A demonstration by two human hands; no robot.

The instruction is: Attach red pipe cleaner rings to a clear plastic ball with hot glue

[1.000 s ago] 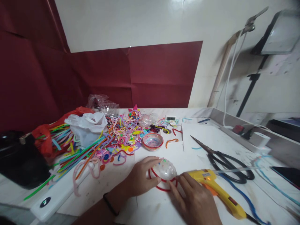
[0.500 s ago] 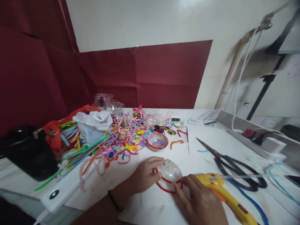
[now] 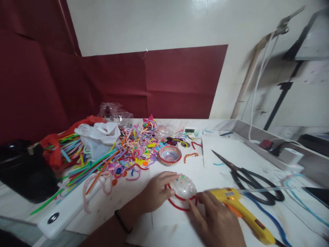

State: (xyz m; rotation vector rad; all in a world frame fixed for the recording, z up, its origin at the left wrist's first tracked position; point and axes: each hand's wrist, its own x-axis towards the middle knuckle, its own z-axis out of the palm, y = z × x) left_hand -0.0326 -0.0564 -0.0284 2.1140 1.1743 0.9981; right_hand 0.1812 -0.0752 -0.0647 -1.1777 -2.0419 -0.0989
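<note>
A clear plastic dome (image 3: pixel 186 187) rests rim-down on the white work surface, with small coloured specks on it. A red pipe cleaner (image 3: pixel 177 206) runs along its rim, and a loop of it bows out toward me. My left hand (image 3: pixel 156 192) is closed around the dome's left side, thumb at the rim and fingers over the top. At the right of the rim, my right hand (image 3: pixel 218 219) pinches the red pipe cleaner between thumb and fingers. Just right of that hand lies a yellow glue gun (image 3: pixel 246 211) with an orange trigger and a lit light.
Black-handled scissors (image 3: pixel 244 173) lie at the right. Behind the dome stands a small red-rimmed bowl (image 3: pixel 160 155). A heap of coloured pipe cleaners (image 3: pixel 136 140), a white bag (image 3: pixel 99 137), a white power strip (image 3: pixel 61 214) and a black container (image 3: pixel 28 175) fill the left.
The view has swung slightly right, so everything sits a little further left. Both hands keep their hold on the dome and the red pipe cleaner.
</note>
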